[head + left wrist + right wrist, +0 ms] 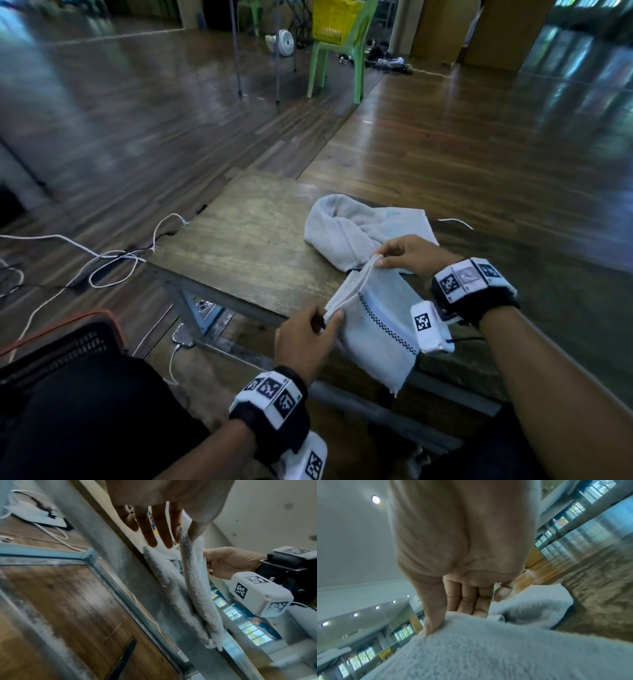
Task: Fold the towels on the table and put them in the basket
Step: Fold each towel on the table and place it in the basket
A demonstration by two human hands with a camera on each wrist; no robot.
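A pale grey towel (378, 325), folded in layers with a dark stitched stripe, hangs over the near edge of the wooden table (246, 240). My left hand (329, 317) pinches its near top corner between thumb and fingers. My right hand (378, 260) pinches the far top corner. The left wrist view shows my left hand (186, 531) with the doubled towel (193, 581) held edge-on. In the right wrist view, my right hand (452, 616) has its thumb on the towel (479, 649). A second, crumpled towel (359, 229) lies on the table behind. A black basket (68, 339) with an orange rim sits at lower left.
White cables (102, 257) trail over the wooden floor left of the table, and a phone (181, 339) lies under its corner. Far back stands a green chair (342, 65) carrying a yellow basket (334, 20), with a small fan (284, 42) beside it.
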